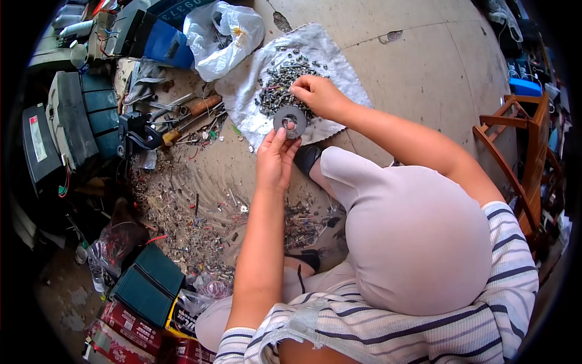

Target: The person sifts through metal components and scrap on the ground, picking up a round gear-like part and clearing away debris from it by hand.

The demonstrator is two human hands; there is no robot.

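Note:
A flat dark grey ring (291, 110), like a ring magnet, is held by my left hand (276, 159), whose thumb lies on its lower edge. One fingertip shows through the hole. Just beyond it, a heap of small metal pieces (276, 86), mostly screw-like, lies on a whitish cloth (347, 91). My right hand (324, 97) reaches in from the right over that heap with thumb and forefinger pinched together. What sits between those fingertips, if anything, is too small to make out. The ring covers the heap's near edge.
A white plastic bag (221, 30) stands beyond the cloth, beside a blue container (167, 45). Wooden-handled tools (200, 108) and scattered debris (182, 224) cover the floor at left. Dark battery-like boxes (148, 282) sit nearer left. A brown wooden stool (527, 139) is at right.

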